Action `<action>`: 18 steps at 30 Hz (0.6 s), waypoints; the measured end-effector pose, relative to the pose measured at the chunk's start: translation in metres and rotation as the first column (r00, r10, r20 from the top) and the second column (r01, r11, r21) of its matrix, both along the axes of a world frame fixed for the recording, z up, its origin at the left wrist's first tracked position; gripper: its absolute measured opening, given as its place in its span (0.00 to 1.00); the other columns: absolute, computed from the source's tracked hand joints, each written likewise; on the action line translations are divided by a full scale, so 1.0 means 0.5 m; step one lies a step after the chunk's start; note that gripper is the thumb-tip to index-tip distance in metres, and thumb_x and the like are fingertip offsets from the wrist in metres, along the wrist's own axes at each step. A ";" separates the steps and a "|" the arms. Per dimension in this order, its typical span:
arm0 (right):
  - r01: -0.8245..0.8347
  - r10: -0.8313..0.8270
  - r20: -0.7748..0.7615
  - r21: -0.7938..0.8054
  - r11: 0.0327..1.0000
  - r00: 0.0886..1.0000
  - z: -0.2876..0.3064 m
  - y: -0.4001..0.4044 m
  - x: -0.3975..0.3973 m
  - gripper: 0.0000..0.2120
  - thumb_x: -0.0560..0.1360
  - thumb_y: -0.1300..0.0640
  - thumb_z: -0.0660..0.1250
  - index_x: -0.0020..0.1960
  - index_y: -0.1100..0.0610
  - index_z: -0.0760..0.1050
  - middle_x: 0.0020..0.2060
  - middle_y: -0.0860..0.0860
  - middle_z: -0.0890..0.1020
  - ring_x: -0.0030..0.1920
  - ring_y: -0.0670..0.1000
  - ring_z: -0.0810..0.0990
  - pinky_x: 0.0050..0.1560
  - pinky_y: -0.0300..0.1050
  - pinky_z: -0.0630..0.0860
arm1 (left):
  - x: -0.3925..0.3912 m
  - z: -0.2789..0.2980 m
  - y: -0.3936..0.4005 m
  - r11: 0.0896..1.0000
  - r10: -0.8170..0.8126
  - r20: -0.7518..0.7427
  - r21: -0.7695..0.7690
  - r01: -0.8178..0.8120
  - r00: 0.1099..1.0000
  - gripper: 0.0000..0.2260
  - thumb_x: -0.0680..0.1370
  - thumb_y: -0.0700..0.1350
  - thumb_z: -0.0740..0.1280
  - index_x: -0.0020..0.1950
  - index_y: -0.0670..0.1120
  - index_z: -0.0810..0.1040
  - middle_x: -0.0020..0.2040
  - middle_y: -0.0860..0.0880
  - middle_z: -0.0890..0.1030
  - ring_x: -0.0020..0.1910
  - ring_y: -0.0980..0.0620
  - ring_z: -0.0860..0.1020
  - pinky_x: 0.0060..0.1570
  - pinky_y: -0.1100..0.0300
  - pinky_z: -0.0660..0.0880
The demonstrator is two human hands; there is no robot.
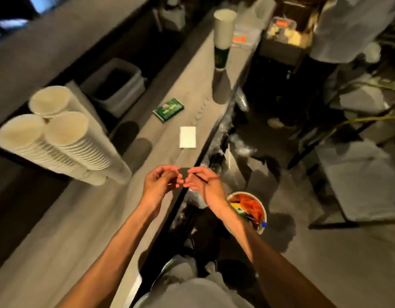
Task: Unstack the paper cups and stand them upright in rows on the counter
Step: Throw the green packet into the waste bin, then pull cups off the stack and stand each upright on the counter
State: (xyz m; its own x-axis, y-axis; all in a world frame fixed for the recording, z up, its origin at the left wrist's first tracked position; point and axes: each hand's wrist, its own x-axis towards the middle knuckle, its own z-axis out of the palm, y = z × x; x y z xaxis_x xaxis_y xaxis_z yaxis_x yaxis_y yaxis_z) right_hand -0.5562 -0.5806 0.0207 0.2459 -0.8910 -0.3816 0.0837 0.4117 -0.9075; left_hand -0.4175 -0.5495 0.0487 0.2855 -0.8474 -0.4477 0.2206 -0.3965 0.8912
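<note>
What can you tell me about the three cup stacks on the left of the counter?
The cup stacks are three tall columns of nested pale paper cups, mouths up, showing cream insides and closely ribbed rims down their sides. They stand bunched together, touching, two nearer and one behind, near the counter's left edge. They appear to lean, probably from the wide lens. No hand touches them; no single cups stand in rows yet.

Both hands meet above the desk (pixel 85 218) edge: the left hand (pixel 160 183) and right hand (pixel 204 185) pinch a small dark thing between their fingertips, too blurred to identify. Three tall cup stacks (pixel 59 138) stand at left. Farther along lie a white card (pixel 187 137), a green packet (pixel 168 110) and another cup stack (pixel 222 54).
</note>
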 end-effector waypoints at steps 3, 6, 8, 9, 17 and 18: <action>-0.197 0.194 -0.086 -0.021 0.980 0.977 0.021 -0.019 0.104 0.12 0.78 0.72 0.63 0.45 0.56 0.74 0.27 0.46 0.82 0.29 0.40 0.80 0.33 0.32 0.73 | 0.086 0.005 0.040 0.989 0.149 0.011 0.021 -0.149 0.989 0.07 0.79 0.34 0.63 0.47 0.43 0.79 0.35 0.47 0.83 0.33 0.52 0.81 0.38 0.63 0.78; -0.349 0.340 -0.167 -0.028 0.937 0.926 0.025 -0.026 0.193 0.10 0.78 0.69 0.64 0.47 0.55 0.75 0.36 0.51 0.82 0.33 0.43 0.82 0.37 0.36 0.75 | 0.167 -0.002 0.085 0.944 0.325 0.013 0.062 -0.325 0.946 0.06 0.79 0.34 0.64 0.48 0.41 0.79 0.35 0.46 0.82 0.33 0.51 0.81 0.38 0.61 0.78; -0.395 0.381 -0.217 -0.021 0.919 0.899 0.019 -0.036 0.235 0.10 0.75 0.69 0.68 0.48 0.55 0.75 0.39 0.55 0.82 0.36 0.46 0.82 0.40 0.39 0.76 | 0.210 -0.009 0.106 0.898 0.430 0.026 0.097 -0.430 0.903 0.05 0.79 0.34 0.65 0.48 0.40 0.80 0.36 0.44 0.82 0.34 0.49 0.80 0.39 0.59 0.79; -0.405 0.389 -0.247 -0.015 0.914 0.888 0.012 -0.040 0.251 0.11 0.74 0.68 0.70 0.49 0.55 0.76 0.41 0.56 0.82 0.39 0.48 0.82 0.42 0.41 0.76 | 0.228 -0.015 0.115 0.874 0.470 0.044 0.116 -0.472 0.881 0.05 0.78 0.34 0.65 0.47 0.40 0.80 0.37 0.44 0.82 0.35 0.47 0.81 0.42 0.56 0.79; -0.600 0.535 -0.556 0.079 0.796 0.636 0.002 -0.109 0.381 0.47 0.61 0.52 0.83 0.75 0.54 0.63 0.67 0.52 0.74 0.67 0.54 0.73 0.66 0.51 0.73 | 0.323 -0.031 0.095 0.848 0.490 0.141 0.151 -0.508 0.860 0.16 0.76 0.31 0.70 0.61 0.43 0.75 0.51 0.49 0.81 0.52 0.49 0.81 0.44 0.65 0.80; -0.610 0.543 -0.562 0.083 0.788 0.624 -0.006 -0.118 0.395 0.49 0.58 0.49 0.83 0.73 0.53 0.64 0.68 0.52 0.74 0.68 0.55 0.73 0.67 0.55 0.72 | 0.325 -0.026 0.086 0.853 0.488 0.119 0.143 -0.501 0.865 0.19 0.76 0.30 0.69 0.64 0.44 0.73 0.53 0.49 0.80 0.51 0.51 0.81 0.40 0.68 0.79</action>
State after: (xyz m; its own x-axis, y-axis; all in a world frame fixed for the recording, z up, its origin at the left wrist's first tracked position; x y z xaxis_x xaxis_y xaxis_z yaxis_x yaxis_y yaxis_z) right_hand -0.3588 -0.6397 0.0175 0.5111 -0.6794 -0.5265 -0.6421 0.1055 -0.7594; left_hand -0.2552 -0.5063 0.0359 0.6859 -0.5018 -0.5270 0.3614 -0.3936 0.8452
